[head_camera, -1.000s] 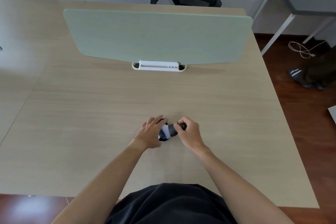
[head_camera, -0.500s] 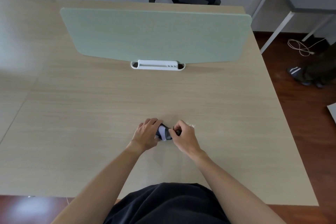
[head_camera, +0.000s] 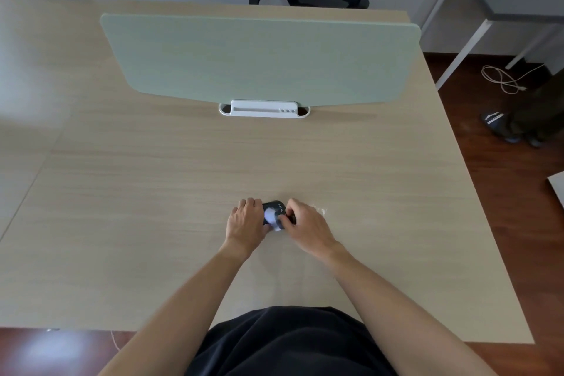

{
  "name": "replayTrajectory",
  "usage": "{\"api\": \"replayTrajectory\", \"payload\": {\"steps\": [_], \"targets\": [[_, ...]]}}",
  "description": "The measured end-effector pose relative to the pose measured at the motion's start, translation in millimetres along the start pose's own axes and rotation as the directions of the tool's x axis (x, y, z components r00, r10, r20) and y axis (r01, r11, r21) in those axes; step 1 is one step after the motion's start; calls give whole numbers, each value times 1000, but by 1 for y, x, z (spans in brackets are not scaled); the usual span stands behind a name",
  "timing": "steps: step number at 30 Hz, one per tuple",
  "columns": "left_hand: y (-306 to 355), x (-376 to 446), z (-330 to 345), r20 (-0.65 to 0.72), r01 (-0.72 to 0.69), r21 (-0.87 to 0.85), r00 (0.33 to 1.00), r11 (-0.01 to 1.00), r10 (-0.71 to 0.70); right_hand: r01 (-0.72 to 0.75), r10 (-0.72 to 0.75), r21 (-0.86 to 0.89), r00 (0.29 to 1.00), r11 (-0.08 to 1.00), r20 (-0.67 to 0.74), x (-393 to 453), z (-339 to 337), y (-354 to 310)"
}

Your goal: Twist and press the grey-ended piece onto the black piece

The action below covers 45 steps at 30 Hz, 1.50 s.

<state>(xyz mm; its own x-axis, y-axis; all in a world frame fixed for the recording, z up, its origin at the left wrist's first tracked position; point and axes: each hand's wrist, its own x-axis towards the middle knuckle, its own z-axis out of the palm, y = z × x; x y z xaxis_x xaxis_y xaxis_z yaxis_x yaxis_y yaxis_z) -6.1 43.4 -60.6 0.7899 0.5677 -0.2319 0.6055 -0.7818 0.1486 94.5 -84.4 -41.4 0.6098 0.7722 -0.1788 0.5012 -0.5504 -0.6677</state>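
Left hand (head_camera: 247,221): fingers curled round the small dark object (head_camera: 274,214) on the desk (head_camera: 152,207).
Right hand (head_camera: 305,223): pinches its other end.
Risk: opposite pulls may make it slip out.

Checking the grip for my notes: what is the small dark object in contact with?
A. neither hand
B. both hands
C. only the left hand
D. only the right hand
B: the left hand and the right hand both grip the dark object between them, just above the table.
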Motion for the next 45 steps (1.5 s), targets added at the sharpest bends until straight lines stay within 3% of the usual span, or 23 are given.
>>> {"api": "replayTrajectory", "payload": {"steps": [3, 6, 10, 13, 16, 19, 23, 25, 31, 35, 40, 45], "targets": [[1, -2, -5, 31, 2, -4, 1000, 1000, -2, -83, 72, -78, 988, 993, -138, 7, -5, 9], [2, -4, -7, 65, 16, -58, 998, 998, -12, -134, 138, 35, 965, 990, -224, 10, -13, 13], [-1, -1, -7, 70, 43, -140, 997, 989, -33, -6, 19, 143, 996, 990, -86, 8, -7, -5], [0, 1, -10, 85, 64, -166, 995, 984, -51, -36, 37, 96, 999, 995, -11, 11, -1, -3], [-2, -1, -12, 95, 92, -172, 993, 981, -76, -137, 147, 79, 979, 987, -139, 12, -1, 8], [-2, -3, -11, 97, 111, -188, 991, 976, -94, -109, 133, 126, 971, 986, -197, 5, -3, 12], [-2, -4, -8, 90, 106, -216, 992, 971, -88, 50, -50, 32, 999, 998, -4, -12, 2, 13], [-1, -5, -9, 90, 87, -209, 994, 974, -69, 70, -70, -13, 996, 997, 48, -14, 4, 14], [-1, -5, -16, 169, 43, -123, 985, 991, -22, -7, -8, -197, 997, 980, -78, 4, 1, 14], [-2, -3, -18, 208, 50, -126, 978, 991, -23, -54, 32, -103, 979, 993, -203, 4, -2, 19], [2, -4, -15, 203, 54, -166, 979, 985, -20, 129, -126, -43, 990, 991, 63, -6, 3, 10], [10, -6, -12, 198, 68, -68, 979, 995, -54, -39, 36, -76, 998, 996, -45, 4, 9, 5]]}}
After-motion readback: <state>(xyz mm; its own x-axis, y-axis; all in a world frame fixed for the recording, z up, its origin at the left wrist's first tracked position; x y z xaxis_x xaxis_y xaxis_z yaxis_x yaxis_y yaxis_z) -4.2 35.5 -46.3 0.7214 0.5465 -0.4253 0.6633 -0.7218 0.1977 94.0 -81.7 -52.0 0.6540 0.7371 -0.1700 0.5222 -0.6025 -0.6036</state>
